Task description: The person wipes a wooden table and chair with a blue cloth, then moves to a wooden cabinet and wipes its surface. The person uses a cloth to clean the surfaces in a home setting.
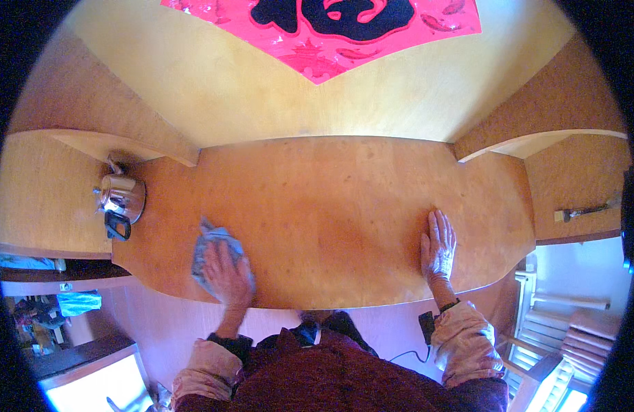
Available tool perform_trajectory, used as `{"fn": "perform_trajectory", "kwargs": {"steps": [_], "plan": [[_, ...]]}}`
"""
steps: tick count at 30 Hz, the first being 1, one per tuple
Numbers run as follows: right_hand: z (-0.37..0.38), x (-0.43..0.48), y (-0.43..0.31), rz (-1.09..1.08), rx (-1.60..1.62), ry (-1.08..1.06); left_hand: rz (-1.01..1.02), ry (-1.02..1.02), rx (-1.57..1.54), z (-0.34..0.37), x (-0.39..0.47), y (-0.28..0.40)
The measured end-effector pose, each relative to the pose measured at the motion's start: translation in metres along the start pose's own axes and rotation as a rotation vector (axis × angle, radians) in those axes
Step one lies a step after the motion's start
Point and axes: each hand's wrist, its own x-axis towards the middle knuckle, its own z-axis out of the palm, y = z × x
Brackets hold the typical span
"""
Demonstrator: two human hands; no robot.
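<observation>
My left hand point(225, 274) presses a grey-blue cloth point(199, 260) against the left front part of a wooden tabletop point(317, 216). The cloth sticks out beyond the fingertips and along the side of the hand; the rest is hidden under the palm. My left hand is slightly blurred. Toward the right front of the same surface, my right hand point(438, 247) rests palm down, with its fingers extended and nothing in it. Patterned sleeve covers reach up both forearms.
A shiny metal kettle point(122, 196) with a black handle stands at the left end, by a wooden side panel point(49, 190). Behind the tabletop rises a pale wooden back panel point(276, 103) bearing a pink paper decoration point(317, 62). A brush-like tool point(584, 212) lies at the right.
</observation>
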Motion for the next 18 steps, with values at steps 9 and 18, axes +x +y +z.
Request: {"fn": "perform_trajectory", "kwargs": {"steps": [9,18], "plan": [[0.002,-0.001,0.001,-0.005,0.010,0.031,0.134,0.011,-0.897,-0.011,-0.008,0.077],[0.004,-0.001,0.001,-0.017,0.038,0.041,-0.019,-0.045,0.078,-0.004,0.013,-0.017]]}}
